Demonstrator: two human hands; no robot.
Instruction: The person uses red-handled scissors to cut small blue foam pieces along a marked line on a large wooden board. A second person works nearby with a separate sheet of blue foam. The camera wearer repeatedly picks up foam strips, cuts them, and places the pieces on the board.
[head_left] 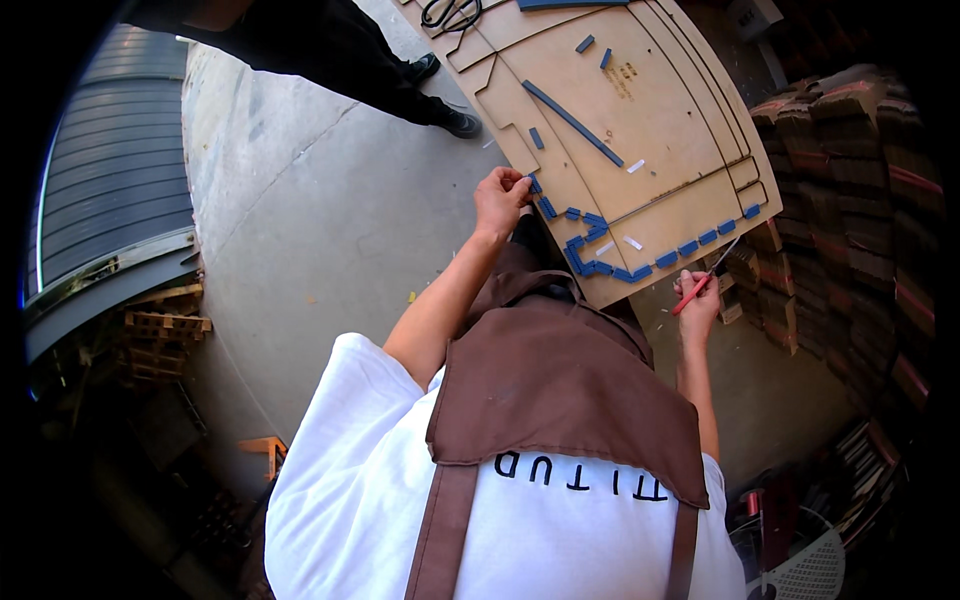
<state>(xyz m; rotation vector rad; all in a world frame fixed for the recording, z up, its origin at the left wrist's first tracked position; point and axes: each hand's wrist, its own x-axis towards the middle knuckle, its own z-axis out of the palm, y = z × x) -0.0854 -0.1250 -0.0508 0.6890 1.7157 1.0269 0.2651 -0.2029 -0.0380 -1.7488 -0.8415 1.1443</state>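
Closest to me is my brown apron (560,390) over my white shirt (340,490). My right hand (698,300) is closed around a thin red tool (692,296); its tip points up at the near edge of the wooden board (650,110). My left hand (502,198) is pinched shut on a small blue piece (531,184) at the board's left edge.

The board is big, flat and tan, with thin cut lines in it. It looks stiff. I think it bends a bit if I lift only 1 corner, so I would hold it at 2 edges. The little blue blocks (690,247) sit in a row along the near edge. They look light and easy to knock off, so a pinch with 2 fingers is best.

On my left the grey concrete floor (300,220) gives lots of room. On my right, stacks of brown blocks (850,180) stand close to the board, so it is tight there. Farther up lies a long blue strip (572,123). Past that, another person's black shoe (462,124) stands just beside the board's far corner.
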